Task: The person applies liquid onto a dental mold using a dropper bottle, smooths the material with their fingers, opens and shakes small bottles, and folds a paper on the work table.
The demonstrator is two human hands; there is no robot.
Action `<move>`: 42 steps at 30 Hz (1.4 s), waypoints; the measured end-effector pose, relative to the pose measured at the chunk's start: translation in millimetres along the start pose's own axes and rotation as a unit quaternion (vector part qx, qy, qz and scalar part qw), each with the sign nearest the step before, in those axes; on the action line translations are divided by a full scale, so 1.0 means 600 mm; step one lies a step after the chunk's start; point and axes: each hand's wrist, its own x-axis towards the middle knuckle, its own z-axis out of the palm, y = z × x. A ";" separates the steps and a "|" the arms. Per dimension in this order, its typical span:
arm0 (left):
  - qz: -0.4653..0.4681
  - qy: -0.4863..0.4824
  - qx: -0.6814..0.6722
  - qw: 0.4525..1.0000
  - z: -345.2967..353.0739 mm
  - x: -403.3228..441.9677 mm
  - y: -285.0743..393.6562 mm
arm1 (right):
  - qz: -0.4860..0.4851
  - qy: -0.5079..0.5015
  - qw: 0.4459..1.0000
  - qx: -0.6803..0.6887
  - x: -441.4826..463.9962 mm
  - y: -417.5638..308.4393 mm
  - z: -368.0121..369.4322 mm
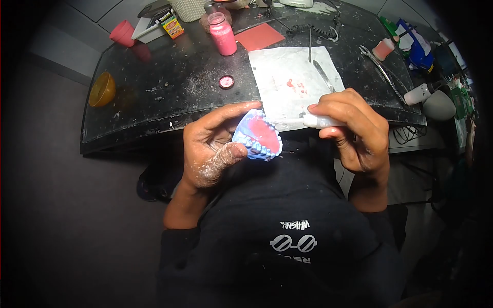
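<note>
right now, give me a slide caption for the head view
Left hand holds a blue-and-pink dental model; right hand points a white tube toward it.

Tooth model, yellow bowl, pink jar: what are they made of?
Tooth model: probably plaster, as it looks blue and chalky. Its pink layer could be wax or plastic, smooth with a slight shine. Bowl: maybe plastic or rubber, softly shiny. Jar: glossy clear plastic or glass, since pink shows through.
</note>
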 end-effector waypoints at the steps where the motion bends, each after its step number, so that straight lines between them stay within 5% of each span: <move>1: 0.020 -0.016 -0.072 0.997 -0.002 0.001 -0.003 | 0.000 0.000 1.000 0.000 0.001 -0.001 -0.002; 5: -0.001 0.003 0.062 0.998 -0.004 0.003 -0.001 | 0.074 0.053 0.996 -0.007 -0.003 0.024 -0.015; 8: 0.024 -0.049 -0.057 0.997 -0.019 0.008 -0.017 | 0.207 0.137 0.967 -0.061 -0.022 0.095 -0.028; 13: -0.042 -0.085 -0.153 0.984 -0.030 0.009 -0.030 | 0.328 0.105 0.903 -0.258 -0.066 0.174 -0.065; 16: -0.057 -0.088 -0.182 0.978 -0.031 0.009 -0.036 | 0.240 0.112 0.867 -0.421 -0.060 0.148 -0.059; 19: -0.076 -0.094 -0.199 0.973 -0.029 0.007 -0.040 | 0.083 0.017 0.976 -0.198 -0.013 0.057 -0.044; 22: -0.101 -0.101 -0.199 0.969 -0.026 0.006 -0.038 | -0.062 -0.115 0.989 -0.066 0.004 0.006 -0.010; 28: -0.097 -0.110 -0.181 0.973 -0.019 0.002 -0.030 | -0.073 -0.162 0.982 0.063 0.024 -0.007 0.034; 42: -0.117 -0.140 -0.196 0.963 -0.023 0.004 -0.035 | -0.086 -0.131 0.987 0.047 0.037 0.002 0.045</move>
